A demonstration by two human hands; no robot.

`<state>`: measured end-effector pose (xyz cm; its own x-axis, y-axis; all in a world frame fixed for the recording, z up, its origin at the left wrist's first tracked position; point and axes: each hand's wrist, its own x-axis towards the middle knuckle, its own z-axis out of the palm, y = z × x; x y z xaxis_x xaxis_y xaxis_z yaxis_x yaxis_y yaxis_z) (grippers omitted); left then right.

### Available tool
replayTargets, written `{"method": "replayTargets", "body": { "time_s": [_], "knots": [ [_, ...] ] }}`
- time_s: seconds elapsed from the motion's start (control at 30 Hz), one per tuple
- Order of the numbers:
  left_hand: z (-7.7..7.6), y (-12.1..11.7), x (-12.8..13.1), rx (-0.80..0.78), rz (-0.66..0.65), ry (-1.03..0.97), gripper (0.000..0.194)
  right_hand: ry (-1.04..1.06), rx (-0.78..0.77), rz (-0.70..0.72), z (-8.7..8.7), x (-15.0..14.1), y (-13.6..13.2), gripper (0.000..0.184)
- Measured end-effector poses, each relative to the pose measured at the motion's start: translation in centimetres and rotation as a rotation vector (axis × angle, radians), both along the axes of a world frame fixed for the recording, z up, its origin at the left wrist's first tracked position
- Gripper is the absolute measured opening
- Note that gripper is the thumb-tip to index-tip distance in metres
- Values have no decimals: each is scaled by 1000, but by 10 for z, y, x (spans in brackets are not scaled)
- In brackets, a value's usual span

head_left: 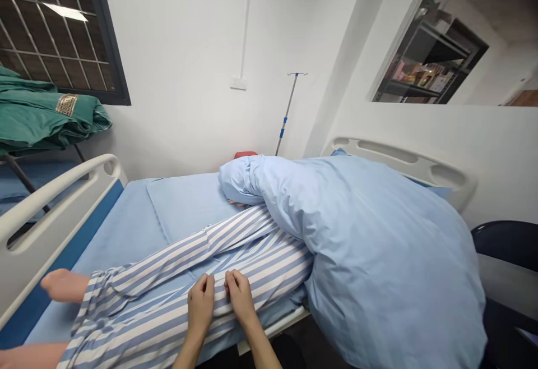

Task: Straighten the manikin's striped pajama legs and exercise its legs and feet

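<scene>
1. Striped patient trousers (256, 257) cover the legs of a person who lies on the bed, in the lower middle of the frame. One bare foot (63, 285) comes out at the lower left.
2. The left hand (200, 304) and the right hand (240, 297) are together, just beside each other. Their fingertips (205, 282) rest on the trousers, but I cannot tell if they clamp the cloth.
3. A light blue duvet (378, 257) lies bunched over the person at the right of the frame.
4. A white bed rail (46, 217) stands at the left, beside the blue bed sheet (126, 229).
5. A folded green blanket (46, 114) lies at the upper left, below a barred window (54, 27).
6. An IV pole (288, 114) stands by the wall at top middle.
</scene>
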<state>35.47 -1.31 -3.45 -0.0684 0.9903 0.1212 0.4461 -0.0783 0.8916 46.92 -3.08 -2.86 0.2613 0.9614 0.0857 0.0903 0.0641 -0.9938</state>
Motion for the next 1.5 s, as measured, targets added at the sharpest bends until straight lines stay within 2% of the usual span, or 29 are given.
{"method": "replayTargets", "body": {
  "time_s": [0.13, 0.27, 0.37, 0.43, 0.53, 0.67, 0.77, 0.87, 0.97, 1.03, 1.13, 1.23, 1.37, 1.5],
  "knots": [
    [-6, -2, 29, 42, -46, 149, 32, -19, 42, -61, 3, 25, -3, 40],
    [-11, -3, 55, 11, -78, 134, 33, -7, 13, -39, -2, 47, -6, 41],
    [-7, -3, 72, -18, -59, 158, 32, -33, 49, -90, -7, 63, -7, 40],
    [-1, -2, 85, -14, -54, 114, 33, -55, 52, -120, -9, 73, -7, 41],
    [7, 0, 106, -3, -133, -42, 36, -47, 36, -111, -6, 86, -9, 42],
    [1, 1, 129, -46, -184, -70, 37, -123, 67, -166, 0, 106, -15, 37],
    [-4, 0, 143, -55, -158, -74, 38, -210, 73, -201, -7, 120, -16, 36],
    [2, 1, 160, -54, -185, -175, 38, -205, 47, -181, -13, 130, -17, 39],
    [8, 5, 179, -54, -200, -245, 37, -204, 41, -190, 0, 143, -19, 39],
    [5, 8, 190, -28, -170, -167, 36, -285, 76, -239, 14, 156, -19, 37],
    [-6, 9, 197, 77, -128, 80, 33, -359, 119, -297, 22, 175, -9, 38],
    [-15, 9, 198, 120, -117, 217, 30, -320, 90, -331, 7, 188, 6, 42],
    [-14, 8, 197, 125, -144, 237, 30, -347, 58, -397, -14, 193, 17, 47],
    [-7, 9, 189, 44, -229, 181, 31, -381, 19, -382, -14, 196, 17, 50]
  ]
}}
